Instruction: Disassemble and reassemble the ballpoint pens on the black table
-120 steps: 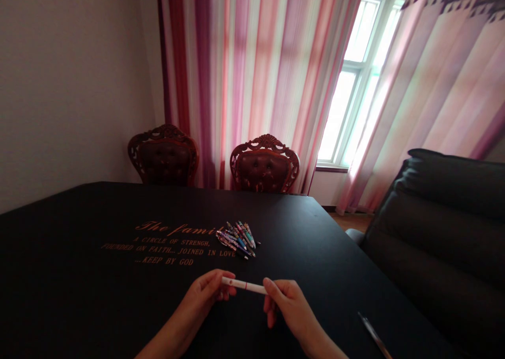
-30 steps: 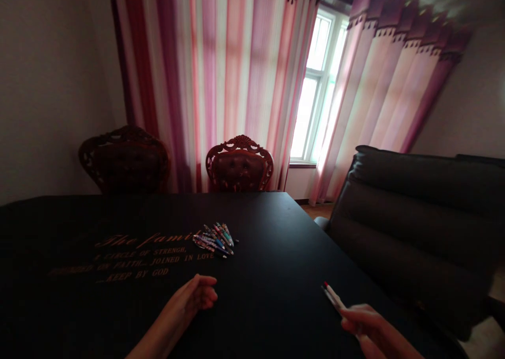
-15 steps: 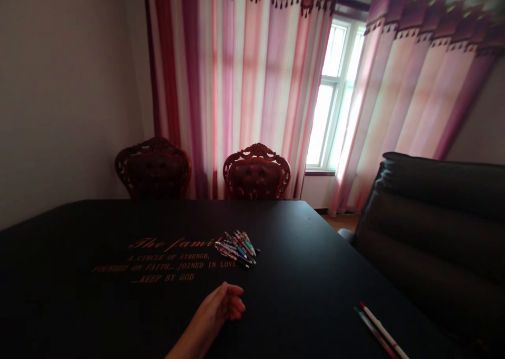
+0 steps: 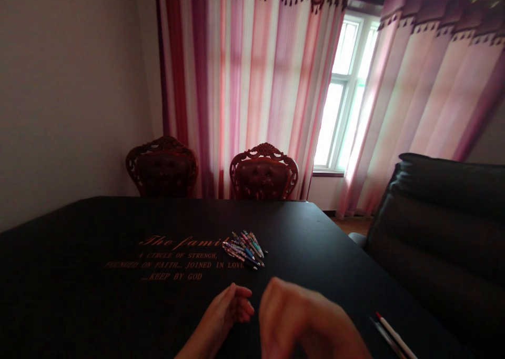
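bare left hand (image 4: 231,309), grip loosely curled and empty, lies below a loose heap of slim patterned ballpoint pens (image 4: 243,249) on the black desk (image 4: 300,232); blurred right hand (image 4: 303,317), grip unreadable, could scatter them or nudge the white red-tipped pen (image 4: 390,333), right of the grip, off the edge.

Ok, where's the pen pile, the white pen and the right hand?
Pen pile (image 4: 243,249), head view, middle of the pile.
White pen (image 4: 394,335), head view, barrel.
Right hand (image 4: 303,317), head view, back of hand.

My left hand (image 4: 231,310) lies low and near, its fingers (image 4: 245,307) loosely curled around nothing; my right hand (image 4: 303,317) hangs just beside it, too blurred to read.
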A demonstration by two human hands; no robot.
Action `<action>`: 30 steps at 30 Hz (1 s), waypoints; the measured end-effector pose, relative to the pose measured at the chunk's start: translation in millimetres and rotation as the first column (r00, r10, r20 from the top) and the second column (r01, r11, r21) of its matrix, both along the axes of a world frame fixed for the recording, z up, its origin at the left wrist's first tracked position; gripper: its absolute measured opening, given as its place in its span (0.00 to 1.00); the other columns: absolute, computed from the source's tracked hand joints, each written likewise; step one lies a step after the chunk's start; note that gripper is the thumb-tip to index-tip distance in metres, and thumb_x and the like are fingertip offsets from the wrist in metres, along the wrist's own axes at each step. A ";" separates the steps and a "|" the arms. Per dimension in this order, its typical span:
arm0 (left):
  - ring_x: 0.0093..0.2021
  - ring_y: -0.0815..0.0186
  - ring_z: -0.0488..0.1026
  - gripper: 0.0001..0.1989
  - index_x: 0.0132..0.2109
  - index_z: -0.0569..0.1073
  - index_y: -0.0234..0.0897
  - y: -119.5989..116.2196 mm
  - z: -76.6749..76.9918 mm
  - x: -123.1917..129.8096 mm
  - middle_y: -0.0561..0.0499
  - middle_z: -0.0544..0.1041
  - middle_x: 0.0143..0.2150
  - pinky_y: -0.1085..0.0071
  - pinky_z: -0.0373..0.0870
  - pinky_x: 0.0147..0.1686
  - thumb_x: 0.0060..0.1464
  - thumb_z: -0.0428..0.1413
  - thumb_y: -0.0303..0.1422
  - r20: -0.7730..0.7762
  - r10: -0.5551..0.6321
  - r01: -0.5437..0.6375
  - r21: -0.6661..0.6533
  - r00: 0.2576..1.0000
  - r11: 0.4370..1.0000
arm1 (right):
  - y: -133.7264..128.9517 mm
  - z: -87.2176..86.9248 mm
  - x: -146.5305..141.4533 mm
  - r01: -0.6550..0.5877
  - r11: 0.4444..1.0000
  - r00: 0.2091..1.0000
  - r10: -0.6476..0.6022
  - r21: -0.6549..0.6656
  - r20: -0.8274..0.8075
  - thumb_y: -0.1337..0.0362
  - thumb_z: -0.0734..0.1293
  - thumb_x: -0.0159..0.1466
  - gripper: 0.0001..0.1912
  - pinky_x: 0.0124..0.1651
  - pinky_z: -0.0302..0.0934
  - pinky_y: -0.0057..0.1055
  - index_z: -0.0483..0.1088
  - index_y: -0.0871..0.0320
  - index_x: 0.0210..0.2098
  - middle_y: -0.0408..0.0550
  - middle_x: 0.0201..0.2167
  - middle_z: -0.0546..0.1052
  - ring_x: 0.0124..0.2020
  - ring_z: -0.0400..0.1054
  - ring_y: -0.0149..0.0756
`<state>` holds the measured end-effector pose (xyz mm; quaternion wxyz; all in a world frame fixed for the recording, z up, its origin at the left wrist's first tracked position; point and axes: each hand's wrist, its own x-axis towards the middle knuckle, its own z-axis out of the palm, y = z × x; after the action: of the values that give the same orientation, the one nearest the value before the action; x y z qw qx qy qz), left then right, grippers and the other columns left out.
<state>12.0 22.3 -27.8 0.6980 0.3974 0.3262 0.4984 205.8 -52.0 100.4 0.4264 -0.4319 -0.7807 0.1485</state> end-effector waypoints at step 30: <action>0.27 0.64 0.73 0.28 0.36 0.77 0.32 -2.0 1.9 0.9 0.46 0.80 0.27 0.68 0.63 0.33 0.46 0.59 0.56 -0.007 -0.018 0.018 -0.016 1.000 1.000 | 182.7 -118.7 12.8 0.133 0.910 0.750 -0.352 -0.394 -0.561 0.53 0.72 0.48 0.15 0.31 0.60 0.31 0.74 0.59 0.26 0.45 0.21 0.77 0.26 0.69 0.37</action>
<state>12.9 20.4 -25.9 0.7044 0.3966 0.3292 0.4880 218.6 130.7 -18.3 0.5964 -0.5228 -0.4967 0.3526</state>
